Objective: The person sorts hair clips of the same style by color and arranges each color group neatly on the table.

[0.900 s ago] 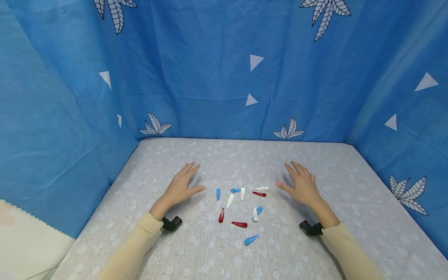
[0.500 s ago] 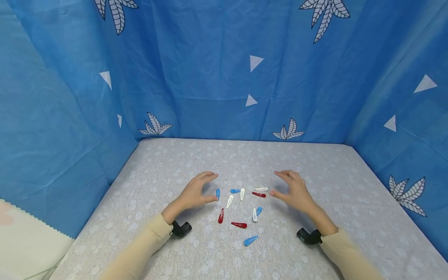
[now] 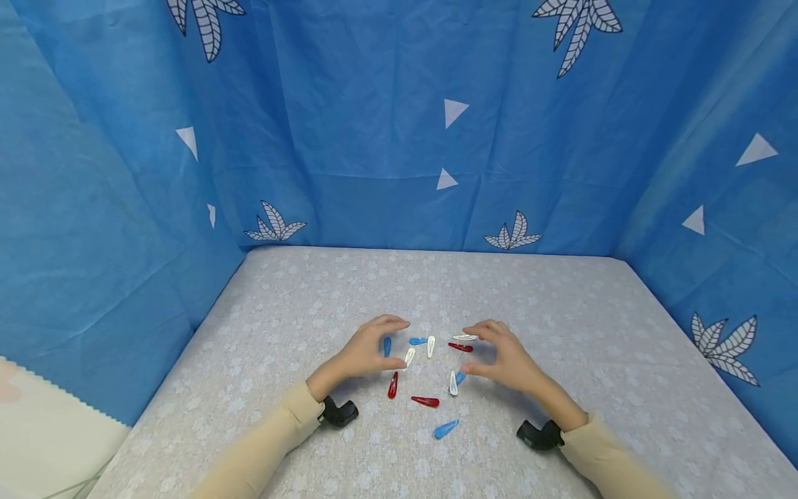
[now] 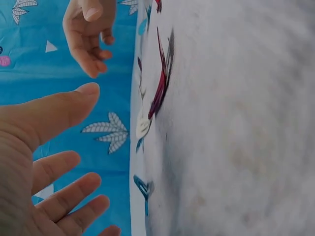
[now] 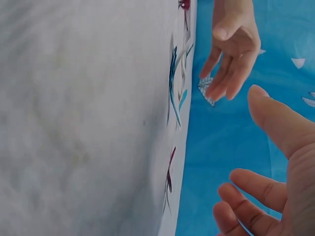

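Several snap hair clips in red, white and blue lie spread on the patterned cloth. My left hand (image 3: pixel 364 348) hovers over the left side of them, thumb and fingers apart, holding nothing. Within its curve I see a blue hair clip (image 3: pixel 387 346), and a white hair clip (image 3: pixel 409 357) lies by the thumb tip. My right hand (image 3: pixel 503 355) hovers at the right side, also holding nothing. Nearest to it are a white hair clip (image 3: pixel 463 337), a red hair clip (image 3: pixel 461 347) and a blue hair clip (image 3: pixel 460 378) partly under another white hair clip (image 3: pixel 453 383).
Closer to me lie two red hair clips (image 3: pixel 426 401) and a blue hair clip (image 3: pixel 446 429). The grey-white tablecloth (image 3: pixel 324 277) reaches back to a blue curtain (image 3: pixel 374 138), which also runs along both sides. A black camera (image 3: pixel 339 414) sits at each wrist.
Both hands have moved inward over the hair clips, left hand to the right and right hand to the left, and a little nearer to me. Their fingers have bent somewhat. The clips have not moved.
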`<action>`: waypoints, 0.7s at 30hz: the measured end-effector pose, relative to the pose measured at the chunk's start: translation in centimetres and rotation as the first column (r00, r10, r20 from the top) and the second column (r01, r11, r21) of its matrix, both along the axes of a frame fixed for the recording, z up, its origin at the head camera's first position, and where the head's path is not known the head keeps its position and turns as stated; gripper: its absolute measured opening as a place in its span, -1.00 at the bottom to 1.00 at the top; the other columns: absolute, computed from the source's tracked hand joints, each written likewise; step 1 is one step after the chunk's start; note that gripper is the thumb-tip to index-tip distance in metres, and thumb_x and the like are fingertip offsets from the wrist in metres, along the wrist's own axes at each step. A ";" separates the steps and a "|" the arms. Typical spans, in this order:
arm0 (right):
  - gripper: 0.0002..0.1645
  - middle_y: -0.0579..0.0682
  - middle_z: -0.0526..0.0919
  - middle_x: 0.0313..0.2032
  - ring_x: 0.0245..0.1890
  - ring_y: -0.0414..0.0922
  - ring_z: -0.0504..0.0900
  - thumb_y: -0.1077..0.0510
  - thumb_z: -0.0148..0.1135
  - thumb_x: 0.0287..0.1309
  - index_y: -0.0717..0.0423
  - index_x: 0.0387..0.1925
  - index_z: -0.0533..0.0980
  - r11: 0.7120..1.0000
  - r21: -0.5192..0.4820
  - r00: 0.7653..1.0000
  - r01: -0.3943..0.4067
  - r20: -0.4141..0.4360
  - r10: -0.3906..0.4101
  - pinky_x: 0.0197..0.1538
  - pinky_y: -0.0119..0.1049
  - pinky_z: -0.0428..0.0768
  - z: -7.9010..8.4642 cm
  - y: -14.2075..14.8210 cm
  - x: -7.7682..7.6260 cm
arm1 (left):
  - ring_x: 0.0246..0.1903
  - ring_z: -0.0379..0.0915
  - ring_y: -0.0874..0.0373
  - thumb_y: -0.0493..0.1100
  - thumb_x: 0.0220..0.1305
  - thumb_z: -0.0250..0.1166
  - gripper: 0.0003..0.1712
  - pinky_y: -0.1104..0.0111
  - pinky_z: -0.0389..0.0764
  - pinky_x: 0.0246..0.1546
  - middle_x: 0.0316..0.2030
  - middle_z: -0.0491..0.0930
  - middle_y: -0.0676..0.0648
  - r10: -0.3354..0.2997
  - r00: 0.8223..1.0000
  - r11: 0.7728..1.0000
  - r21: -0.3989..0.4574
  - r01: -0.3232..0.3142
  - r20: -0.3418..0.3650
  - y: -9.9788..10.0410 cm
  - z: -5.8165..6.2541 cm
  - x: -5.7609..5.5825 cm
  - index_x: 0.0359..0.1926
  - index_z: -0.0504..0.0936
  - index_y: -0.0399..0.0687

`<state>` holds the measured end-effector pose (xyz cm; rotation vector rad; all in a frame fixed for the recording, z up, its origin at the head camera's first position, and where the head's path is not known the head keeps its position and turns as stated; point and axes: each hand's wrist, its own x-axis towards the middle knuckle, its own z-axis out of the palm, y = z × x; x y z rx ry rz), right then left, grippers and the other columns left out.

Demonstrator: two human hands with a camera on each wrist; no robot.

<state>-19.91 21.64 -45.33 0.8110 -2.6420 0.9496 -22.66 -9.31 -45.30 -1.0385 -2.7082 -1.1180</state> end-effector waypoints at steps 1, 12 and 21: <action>-0.22 -0.02 0.60 -0.01 -0.07 -0.05 0.50 -0.06 0.59 -0.18 0.16 0.11 0.57 1.000 -0.001 1.000 -0.009 0.001 0.009 -0.09 -0.07 0.56 0.0 -0.1 0.1 | 0.24 0.40 -0.11 -0.11 -0.03 0.56 -0.21 -0.03 0.46 0.24 0.21 0.49 -0.15 -0.004 1.000 1.000 -0.002 0.004 0.000 0.1 -0.1 0.0 0.25 0.51 -0.21; -0.26 -0.11 0.61 -0.09 -0.04 -0.13 0.53 -0.15 0.61 -0.25 0.05 0.02 0.63 0.997 0.040 0.996 -0.064 0.057 0.062 -0.02 -0.15 0.57 -0.4 -0.9 0.9 | 0.26 0.39 -0.13 -0.12 -0.01 0.54 -0.30 -0.06 0.44 0.25 0.22 0.49 -0.16 -0.010 0.999 1.000 -0.007 0.010 0.039 0.5 -0.9 0.4 0.20 0.57 -0.18; -0.36 -0.19 0.61 -0.11 -0.05 -0.18 0.49 -0.18 0.62 -0.30 -0.01 -0.11 0.67 0.995 0.060 0.996 -0.080 0.050 0.077 -0.04 -0.18 0.54 -1.0 -1.1 1.2 | 0.27 0.37 -0.14 -0.08 -0.02 0.55 -0.34 -0.09 0.43 0.23 0.22 0.49 -0.17 -0.023 1.000 1.000 -0.018 0.023 0.007 0.3 -1.4 0.1 0.14 0.62 -0.14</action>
